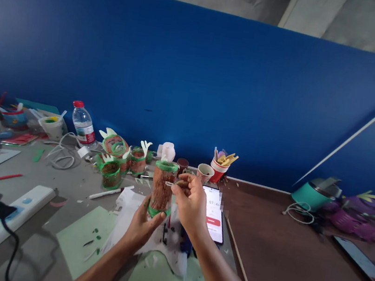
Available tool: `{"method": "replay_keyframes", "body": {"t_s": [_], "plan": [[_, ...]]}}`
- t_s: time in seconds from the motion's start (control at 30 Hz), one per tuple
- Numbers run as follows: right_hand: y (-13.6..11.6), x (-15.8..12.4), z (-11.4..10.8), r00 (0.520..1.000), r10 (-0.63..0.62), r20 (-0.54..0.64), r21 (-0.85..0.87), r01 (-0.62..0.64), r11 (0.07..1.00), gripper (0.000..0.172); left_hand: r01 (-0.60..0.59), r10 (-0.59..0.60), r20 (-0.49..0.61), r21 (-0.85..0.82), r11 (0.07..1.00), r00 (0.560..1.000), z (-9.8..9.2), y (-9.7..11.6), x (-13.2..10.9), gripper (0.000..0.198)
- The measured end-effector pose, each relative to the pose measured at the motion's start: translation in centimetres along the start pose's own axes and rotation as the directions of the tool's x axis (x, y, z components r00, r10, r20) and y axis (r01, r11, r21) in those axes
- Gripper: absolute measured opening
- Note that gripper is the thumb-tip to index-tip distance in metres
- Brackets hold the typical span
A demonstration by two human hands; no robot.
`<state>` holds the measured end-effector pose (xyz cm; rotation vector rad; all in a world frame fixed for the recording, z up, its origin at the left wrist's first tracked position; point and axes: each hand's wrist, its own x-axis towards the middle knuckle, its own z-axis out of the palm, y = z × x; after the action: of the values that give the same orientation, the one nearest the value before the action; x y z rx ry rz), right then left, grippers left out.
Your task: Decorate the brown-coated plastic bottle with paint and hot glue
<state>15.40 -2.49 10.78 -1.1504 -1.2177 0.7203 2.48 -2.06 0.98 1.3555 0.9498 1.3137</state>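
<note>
"What's closest to you?"

"My forearms point(223, 277), coming in from the bottom edge. The left hand point(142, 224) is wrapped around the lower part of the brown cup point(162, 188); the right hand point(193, 200) pinches a pale tool point(169, 184) at its side."

"Where is the cup?"

"Nearly upright, above a white sheet point(127, 204). I can't tell whether its base touches down."

"What could go wrong?"

"If my left grip slackens while the tool presses, the cup could tip or slip. Squeezing too hard might dent it, and a skidding tool could gouge the brown side. The phone point(210, 233) lies just beside my right wrist, so a careless sweep could shove it."

"And the other containers?"

"At the back of the worktop point(74, 189), the red cup point(218, 173) holds yellow and purple utensils point(228, 160). I can't make out what's in the paper cup point(204, 177) beside it. The small pot point(111, 180) has a brown fill, and the white cup point(51, 132) shows yellow inside. The bottle point(84, 123) is capped."
</note>
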Motion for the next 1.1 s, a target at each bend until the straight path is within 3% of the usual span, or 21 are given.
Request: {"method": "replay_keyframes", "body": {"t_s": [0.63,1.1], "plan": [[0.45,-0.38,0.24,0.985,-0.149,-0.087,-0.215,0.128,0.968,0.012,-0.024,0.024,0.01,0.062,0.998,1.0,0.19,0.44,-0.21,0.057],[0.66,-0.33,-0.08,0.977,-0.202,-0.075,-0.348,0.164,0.923,0.008,-0.017,0.014,0.017,0.186,0.982,1.0,0.07,0.77,-0.29,0.06]]}}
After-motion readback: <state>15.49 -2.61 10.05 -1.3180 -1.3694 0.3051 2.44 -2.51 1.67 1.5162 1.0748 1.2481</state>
